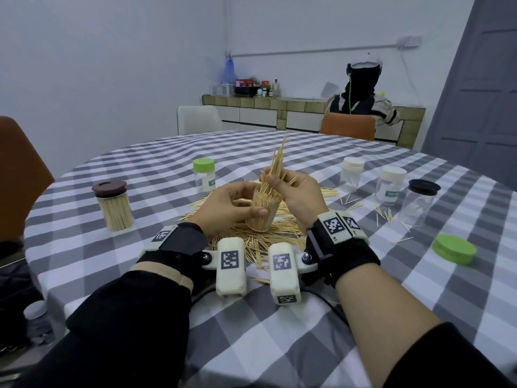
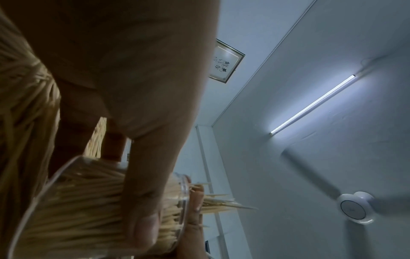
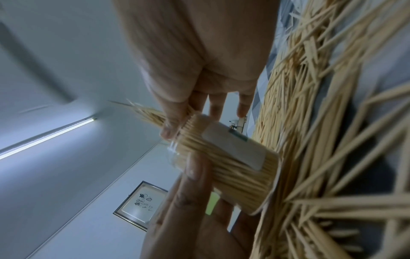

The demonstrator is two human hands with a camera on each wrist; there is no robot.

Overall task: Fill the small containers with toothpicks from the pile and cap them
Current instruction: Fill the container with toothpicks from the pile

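My left hand grips a clear open container packed with toothpicks, standing it on the toothpick pile at the table's middle. Its thumb lies across the container's wall. My right hand pinches a bundle of toothpicks whose lower ends sit in the container's mouth and whose tips stick up. In the right wrist view the container shows a white label, with the bundle entering its open end. A loose green lid lies at the right.
A full brown-capped jar stands left, a green-capped one behind the pile. Right are two white-capped jars and a black-capped one. Stray toothpicks lie scattered. Chairs ring the checked table; a person sits beyond.
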